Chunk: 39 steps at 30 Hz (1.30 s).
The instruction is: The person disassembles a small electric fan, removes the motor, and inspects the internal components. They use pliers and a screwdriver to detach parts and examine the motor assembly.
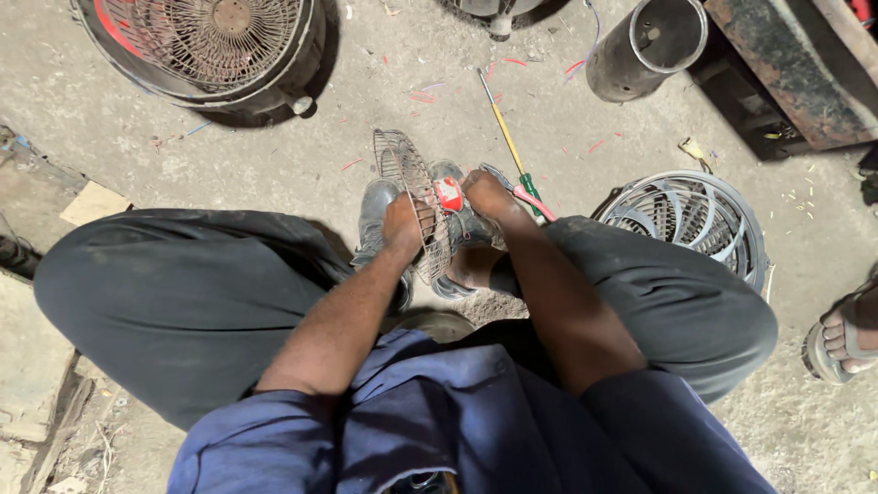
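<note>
Tight between the knees: left hand [402,227] and right hand [489,195] sit either side of the upright wire fan guard [413,199], feet in sandals just below, trouser legs boxing both flanks; forward is bare concrete floor [302,151], open as far as the big fan housing [210,46] top left; yellow-shafted screwdriver [508,144] lies diagonally ahead of the right hand, nearly touching it; grey plastic grille [695,224] blocks the right, just beside the knee; dark metal cylinder [645,44] well apart, top right; another person's sandalled foot [841,334] at the far right edge.
</note>
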{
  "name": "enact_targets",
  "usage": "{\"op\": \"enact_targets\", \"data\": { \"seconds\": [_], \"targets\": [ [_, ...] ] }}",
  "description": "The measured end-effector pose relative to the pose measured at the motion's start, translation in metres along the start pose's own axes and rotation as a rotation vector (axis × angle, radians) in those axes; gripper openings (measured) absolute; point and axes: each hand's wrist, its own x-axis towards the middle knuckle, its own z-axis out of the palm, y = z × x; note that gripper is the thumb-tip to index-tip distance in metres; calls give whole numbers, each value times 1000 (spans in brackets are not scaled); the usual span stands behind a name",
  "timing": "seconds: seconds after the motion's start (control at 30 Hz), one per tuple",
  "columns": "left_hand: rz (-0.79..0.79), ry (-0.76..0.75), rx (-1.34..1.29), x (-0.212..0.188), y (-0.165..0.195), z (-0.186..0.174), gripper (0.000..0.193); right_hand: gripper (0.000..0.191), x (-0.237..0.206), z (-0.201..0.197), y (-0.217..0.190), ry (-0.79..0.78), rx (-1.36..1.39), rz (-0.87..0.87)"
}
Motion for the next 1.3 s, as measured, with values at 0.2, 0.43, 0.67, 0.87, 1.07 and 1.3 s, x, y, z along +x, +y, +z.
{"op": "enact_targets", "data": {
  "seconds": [0.2,0.43,0.67,0.87,1.07,1.3],
  "targets": [
    [-432,-166,-1258,13,3,12,22,32,-9,-4,-10,-29,100,19],
    [-582,-79,-1099,3,21,0,22,21,-10,-10,-12,21,-7,43],
    [-733,-125,-1181,1,33,-11,22,22,-10,-11,-7,-9,269,-84],
    [-536,-112,-934,7,17,-1,29,38,-3,-8,-3,172,-314,-375],
    [-442,-142,-645,5,16,-5,28,8,-3,-4,2,-33,322,100],
    [-410,231,-266,12,21,-31,31,15,-8,-10,-3,-66,523,90]
  ]
}}
